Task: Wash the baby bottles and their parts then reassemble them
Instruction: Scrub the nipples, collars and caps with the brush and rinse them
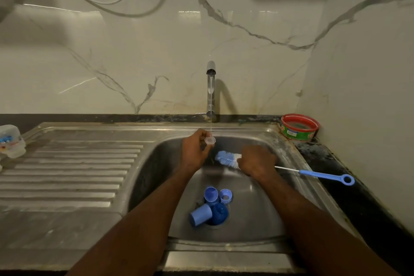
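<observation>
A: Status: our left hand pinches a small clear teat under the tap stream, at the far edge of the sink. Our right hand has its grip wrapped round the bottle brush, just behind the bristles.

B: Hazards?

A: The wet teat could slip and drop among the blue caps over the drain. The brush handle overhangs the counter at the sink's right edge and may snag there.

Domestic kitchen: stainless sink with ribbed drainboard, running tap, marble-pattern wall tiles (stained near the counter).
</observation>
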{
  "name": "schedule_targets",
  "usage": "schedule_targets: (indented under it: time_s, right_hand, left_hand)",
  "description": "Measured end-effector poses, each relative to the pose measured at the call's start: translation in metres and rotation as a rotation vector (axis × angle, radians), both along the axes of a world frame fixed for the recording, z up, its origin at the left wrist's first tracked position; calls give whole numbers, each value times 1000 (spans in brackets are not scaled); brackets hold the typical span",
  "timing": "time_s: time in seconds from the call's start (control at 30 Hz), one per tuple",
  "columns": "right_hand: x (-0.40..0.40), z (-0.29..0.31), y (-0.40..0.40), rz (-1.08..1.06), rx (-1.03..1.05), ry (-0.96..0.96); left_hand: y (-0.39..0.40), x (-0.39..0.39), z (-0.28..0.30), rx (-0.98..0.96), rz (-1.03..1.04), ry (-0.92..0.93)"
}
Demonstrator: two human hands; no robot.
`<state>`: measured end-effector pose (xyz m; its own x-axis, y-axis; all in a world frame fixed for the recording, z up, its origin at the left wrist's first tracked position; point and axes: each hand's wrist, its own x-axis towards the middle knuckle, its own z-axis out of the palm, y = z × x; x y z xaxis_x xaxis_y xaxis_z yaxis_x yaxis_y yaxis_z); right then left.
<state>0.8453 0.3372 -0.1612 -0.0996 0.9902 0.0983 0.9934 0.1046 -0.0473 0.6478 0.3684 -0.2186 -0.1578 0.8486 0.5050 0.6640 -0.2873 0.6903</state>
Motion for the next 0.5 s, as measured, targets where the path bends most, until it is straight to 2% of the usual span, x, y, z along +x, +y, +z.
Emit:
schedule_targets:
  time_s: [0.17,0.27,0.3,0.37,0.43,0.5]
  right_hand:
    - [0,1,-1,-16,9,27]
    - [-1,2,-3,-15,17,26]
    - [-1,3,-3,-14,18,28]
    - [-1,3,-3,-13,22,38]
    - [-1,4,-4,-15,35,51]
    - [-1,5,-6,-14,70,66]
  left_hand:
    - [4,6,5,-13,6,-1]
    - [7,9,5,-119,12,-149]
    - [8,11,5,-185,11,-280]
    - [8,15,11,-373,-4,-731]
    - [3,16,19,-470,-64,-1130]
    - [0,13,26,-479,-111,-1314]
